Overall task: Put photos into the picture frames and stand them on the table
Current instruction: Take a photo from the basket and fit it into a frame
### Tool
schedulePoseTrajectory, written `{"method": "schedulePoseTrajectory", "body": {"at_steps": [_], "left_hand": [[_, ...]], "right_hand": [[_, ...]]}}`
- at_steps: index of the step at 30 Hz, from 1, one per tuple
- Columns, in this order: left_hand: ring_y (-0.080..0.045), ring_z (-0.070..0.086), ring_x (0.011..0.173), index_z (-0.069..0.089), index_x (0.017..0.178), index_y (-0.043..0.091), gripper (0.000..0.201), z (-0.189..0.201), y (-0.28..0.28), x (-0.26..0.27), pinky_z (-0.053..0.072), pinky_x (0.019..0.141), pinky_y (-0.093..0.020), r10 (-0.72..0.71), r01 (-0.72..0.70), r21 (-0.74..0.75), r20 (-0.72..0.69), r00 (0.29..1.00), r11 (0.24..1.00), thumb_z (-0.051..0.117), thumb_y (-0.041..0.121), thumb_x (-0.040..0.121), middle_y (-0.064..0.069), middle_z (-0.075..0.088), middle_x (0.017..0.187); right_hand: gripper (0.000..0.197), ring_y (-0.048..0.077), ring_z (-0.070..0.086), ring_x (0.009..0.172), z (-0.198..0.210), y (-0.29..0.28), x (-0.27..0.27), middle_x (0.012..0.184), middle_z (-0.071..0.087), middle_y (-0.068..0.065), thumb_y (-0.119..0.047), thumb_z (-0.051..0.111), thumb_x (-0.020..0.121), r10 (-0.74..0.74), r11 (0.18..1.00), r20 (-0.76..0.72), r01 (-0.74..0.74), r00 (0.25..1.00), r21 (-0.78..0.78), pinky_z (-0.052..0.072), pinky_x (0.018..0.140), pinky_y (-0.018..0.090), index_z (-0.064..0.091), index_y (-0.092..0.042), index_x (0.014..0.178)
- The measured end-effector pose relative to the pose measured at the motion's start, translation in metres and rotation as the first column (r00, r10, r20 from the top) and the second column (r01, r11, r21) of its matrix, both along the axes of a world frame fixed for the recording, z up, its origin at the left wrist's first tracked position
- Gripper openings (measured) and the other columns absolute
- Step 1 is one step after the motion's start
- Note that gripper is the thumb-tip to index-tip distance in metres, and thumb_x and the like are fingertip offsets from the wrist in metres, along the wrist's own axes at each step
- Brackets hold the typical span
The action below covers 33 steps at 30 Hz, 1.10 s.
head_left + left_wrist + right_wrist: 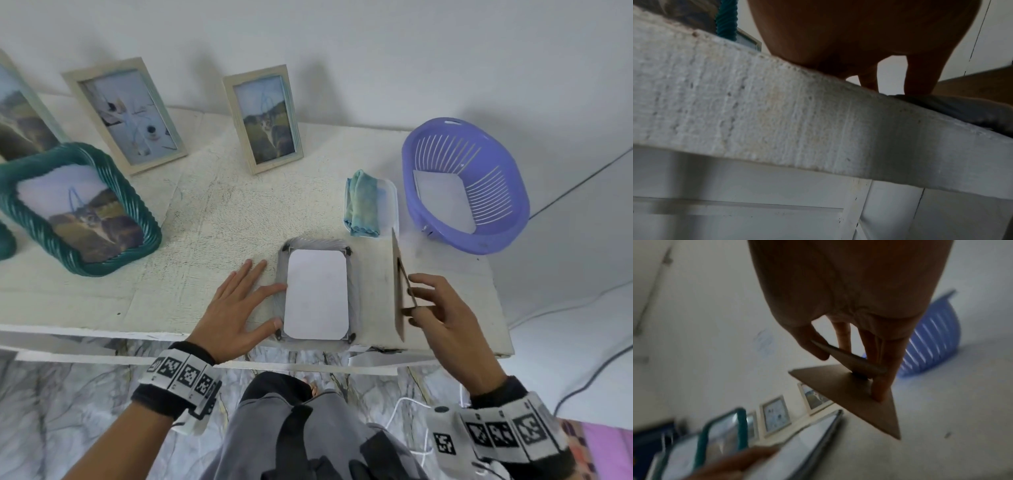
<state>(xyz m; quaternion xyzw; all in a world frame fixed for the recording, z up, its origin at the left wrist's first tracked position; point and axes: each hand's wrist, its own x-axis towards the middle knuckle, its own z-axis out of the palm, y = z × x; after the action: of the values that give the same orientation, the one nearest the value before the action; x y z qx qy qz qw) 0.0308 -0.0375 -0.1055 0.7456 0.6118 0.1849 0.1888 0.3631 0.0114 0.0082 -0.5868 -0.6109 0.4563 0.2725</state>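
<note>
A grey picture frame [353, 274] lies face down near the table's front edge, and a photo [317, 294] sits in it with its white back up. My left hand [246, 301] lies flat on the table, index finger and thumb touching the frame's left side. My right hand [431, 305] pinches the brown backing board [397, 274] by its fold-out stand, holding it on edge just right of the frame. The right wrist view shows my right hand's fingers [879, 386] against the board [838, 386]. The left wrist view shows the left hand [869, 40] above the table edge [777, 113].
Filled frames stand at the back: two wooden ones [263, 120] [126, 113] and a teal ribbed one [20, 192]. A purple basket [496, 219] holding a white sheet sits at the right. A blue-green cloth [363, 205] lies behind the grey frame.
</note>
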Motion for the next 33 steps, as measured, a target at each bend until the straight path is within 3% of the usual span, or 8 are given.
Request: {"method": "schedulePoseTrajectory", "body": {"at_steps": [3,9,11,13,16,20,27,33], "left_hand": [[-0.014,-0.006,0.152,0.041,0.144,0.041,0.062,0.002,0.0,0.001,0.002,0.123,-0.04,-0.001,0.001,-0.005,0.0,1.0,1.0,0.039,0.069,0.09,0.005,0.008,0.165],[-0.012,-0.006,0.152,0.041,0.144,0.042,0.061,0.001,0.0,0.0,0.001,0.123,-0.038,0.003,-0.003,-0.008,-0.001,1.0,1.0,0.04,0.068,0.089,0.005,0.008,0.165],[-0.012,-0.007,0.152,0.04,0.144,0.043,0.06,0.001,0.0,0.0,0.0,0.123,-0.038,0.006,-0.007,-0.009,-0.005,1.0,1.0,0.041,0.068,0.089,0.006,0.008,0.165],[-0.012,-0.007,0.152,0.04,0.144,0.043,0.06,0.001,0.0,0.0,0.0,0.123,-0.037,0.009,-0.01,-0.01,-0.007,1.0,1.0,0.042,0.068,0.089,0.005,0.008,0.165],[-0.012,-0.006,0.152,0.04,0.143,0.044,0.06,0.001,0.0,0.001,0.0,0.122,-0.036,0.01,-0.01,-0.01,-0.01,1.0,1.0,0.042,0.068,0.088,0.006,0.008,0.165],[-0.012,-0.006,0.152,0.04,0.143,0.044,0.06,0.0,0.0,0.001,-0.001,0.122,-0.035,0.008,-0.008,-0.009,-0.016,1.0,1.0,0.042,0.069,0.089,0.006,0.008,0.165],[-0.012,-0.006,0.152,0.04,0.143,0.044,0.061,0.002,0.0,0.001,-0.001,0.122,-0.035,0.014,-0.014,-0.006,-0.003,1.0,1.0,0.041,0.071,0.088,0.007,0.009,0.165],[-0.012,-0.004,0.152,0.04,0.143,0.044,0.061,0.002,-0.001,0.003,0.002,0.122,-0.038,0.032,-0.032,-0.004,0.003,0.999,0.999,0.04,0.072,0.088,0.007,0.01,0.164]], "right_hand": [[0.041,0.016,0.054,0.078,-0.011,0.001,0.003,0.095,0.057,-0.003,-0.017,0.056,0.085,0.088,0.973,0.473,-0.178,0.877,0.15,0.043,0.065,0.03,0.052,-0.029,0.124],[0.037,0.032,0.047,0.104,-0.042,-0.01,-0.018,0.128,0.047,0.015,-0.033,0.052,0.089,0.17,0.954,0.792,-0.298,0.586,0.015,0.049,0.079,0.038,0.052,-0.017,0.122],[0.034,0.037,0.047,0.11,-0.043,-0.013,-0.028,0.128,0.048,0.019,-0.035,0.056,0.086,0.123,0.951,0.852,-0.307,0.51,0.047,0.05,0.083,0.045,0.058,-0.015,0.113],[0.03,0.04,0.049,0.108,-0.04,-0.013,-0.042,0.122,0.051,0.019,-0.033,0.06,0.082,0.074,0.916,0.832,-0.368,0.55,0.161,0.05,0.081,0.047,0.06,-0.014,0.105],[0.028,0.033,0.053,0.104,-0.036,-0.014,-0.068,0.115,0.055,0.011,-0.037,0.058,0.086,0.204,0.798,0.748,-0.55,0.632,0.247,0.053,0.077,0.042,0.063,-0.016,0.104],[0.041,0.027,0.052,0.09,-0.044,-0.013,-0.094,0.1,0.059,0.004,-0.049,0.044,0.082,0.343,0.684,0.754,-0.7,0.559,0.208,0.052,0.071,0.039,0.067,-0.017,0.093],[0.04,0.026,0.053,0.077,-0.054,-0.01,-0.102,0.086,0.057,0.005,-0.047,0.04,0.083,0.344,0.654,0.796,-0.736,0.497,0.177,0.051,0.065,0.04,0.065,-0.015,0.084],[0.028,0.024,0.054,0.072,-0.055,-0.02,-0.1,0.082,0.06,0.005,-0.032,0.042,0.09,0.304,0.678,0.74,-0.682,0.6,0.275,0.049,0.057,0.035,0.062,-0.014,0.081]]}}
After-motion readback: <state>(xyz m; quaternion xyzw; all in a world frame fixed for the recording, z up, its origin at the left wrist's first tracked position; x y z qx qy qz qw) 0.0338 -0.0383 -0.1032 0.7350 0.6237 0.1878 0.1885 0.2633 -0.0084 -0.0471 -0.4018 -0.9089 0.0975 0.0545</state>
